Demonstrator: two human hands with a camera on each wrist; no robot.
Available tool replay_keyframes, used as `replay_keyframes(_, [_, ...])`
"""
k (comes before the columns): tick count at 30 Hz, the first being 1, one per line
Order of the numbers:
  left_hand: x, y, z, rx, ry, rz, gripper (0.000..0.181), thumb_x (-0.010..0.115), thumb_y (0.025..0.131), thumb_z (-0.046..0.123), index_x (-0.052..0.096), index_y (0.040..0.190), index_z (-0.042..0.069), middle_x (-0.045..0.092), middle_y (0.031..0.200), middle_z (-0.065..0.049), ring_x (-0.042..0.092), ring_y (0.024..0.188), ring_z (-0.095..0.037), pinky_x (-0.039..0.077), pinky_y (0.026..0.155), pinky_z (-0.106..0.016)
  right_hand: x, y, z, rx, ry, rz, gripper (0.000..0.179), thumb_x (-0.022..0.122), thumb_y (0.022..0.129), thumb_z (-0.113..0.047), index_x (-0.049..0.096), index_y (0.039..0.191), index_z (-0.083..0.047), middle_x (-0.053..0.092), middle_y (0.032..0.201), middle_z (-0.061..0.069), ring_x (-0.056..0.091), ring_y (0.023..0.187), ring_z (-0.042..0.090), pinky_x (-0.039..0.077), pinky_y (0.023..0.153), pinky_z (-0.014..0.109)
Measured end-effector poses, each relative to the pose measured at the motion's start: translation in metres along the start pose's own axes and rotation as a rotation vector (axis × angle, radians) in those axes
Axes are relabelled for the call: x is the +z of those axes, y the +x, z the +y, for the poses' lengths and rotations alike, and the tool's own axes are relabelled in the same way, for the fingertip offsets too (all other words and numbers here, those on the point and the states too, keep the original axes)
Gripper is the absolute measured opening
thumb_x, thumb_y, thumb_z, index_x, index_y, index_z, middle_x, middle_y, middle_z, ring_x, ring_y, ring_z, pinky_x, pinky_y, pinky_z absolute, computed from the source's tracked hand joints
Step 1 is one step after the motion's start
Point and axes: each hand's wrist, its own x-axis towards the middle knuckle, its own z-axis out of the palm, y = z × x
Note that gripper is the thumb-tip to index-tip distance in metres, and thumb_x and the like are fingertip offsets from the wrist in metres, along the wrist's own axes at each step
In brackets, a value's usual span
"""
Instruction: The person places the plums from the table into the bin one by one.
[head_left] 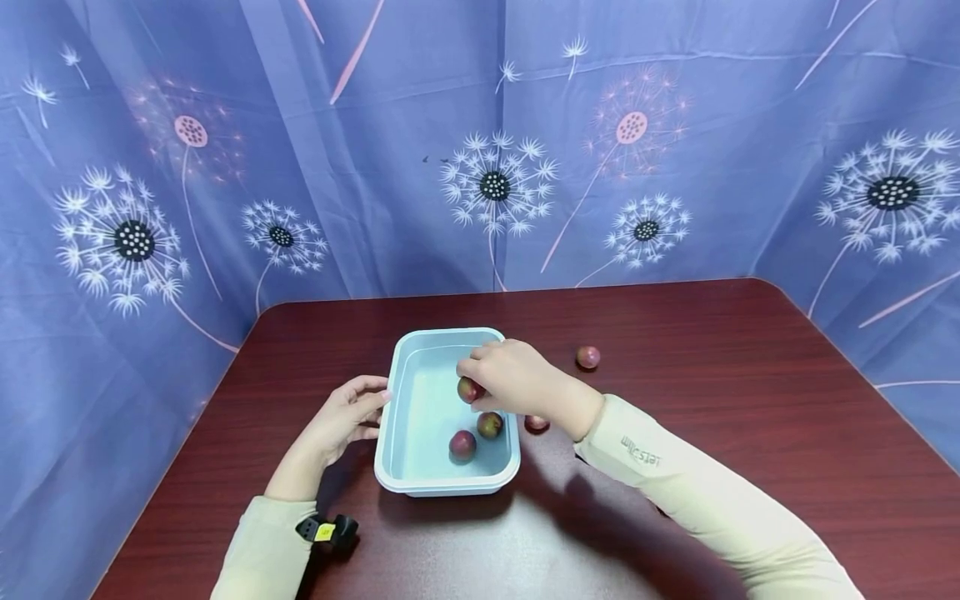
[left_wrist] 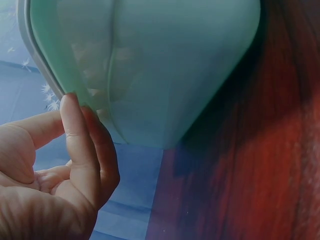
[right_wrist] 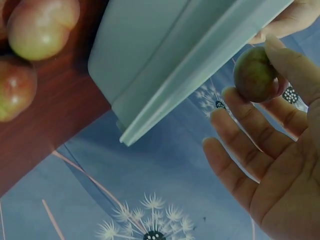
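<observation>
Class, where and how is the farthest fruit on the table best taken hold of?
Probably pinch the farthest fruit around its widest part, coming from above. It looks rounded, shows no handle, and lies on the table apart from the tub, with nothing over it.

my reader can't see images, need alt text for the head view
A right hand holds a round fruit over a pale blue tub with two similar fruits inside, while the left hand touches the tub's left side. More fruits lie to its right on a dark red table, before a blue dandelion-print cloth.
</observation>
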Motion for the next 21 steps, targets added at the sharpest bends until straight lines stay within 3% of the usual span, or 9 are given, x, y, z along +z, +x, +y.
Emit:
replay_keyframes(10, [0.000, 0.000, 0.000, -0.002, 0.002, 0.003, 0.047, 0.053, 0.097, 0.021, 0.039, 0.134, -0.006, 0.065, 0.091, 0.004, 0.062, 0.075, -0.009, 0.054, 0.067, -0.026, 0.026, 0.007, -0.008, -0.026, -0.049, -0.051, 0.028, 0.079, 0.073, -0.034, 0.058, 0.083, -0.018, 0.053, 0.071, -0.006, 0.055, 0.072, 0.016, 0.045, 0.067, 0.029])
replay_keyframes(21, [0.001, -0.001, 0.001, -0.006, -0.001, 0.004, 0.048, 0.054, 0.097, 0.021, 0.039, 0.134, -0.006, 0.065, 0.092, 0.003, 0.063, 0.075, -0.009, 0.054, 0.067, -0.026, 0.034, 0.010, -0.012, 0.001, -0.034, -0.110, 0.030, 0.080, 0.073, -0.036, 0.059, 0.085, -0.018, 0.057, 0.074, -0.005, 0.056, 0.075, 0.017, 0.046, 0.071, 0.030])
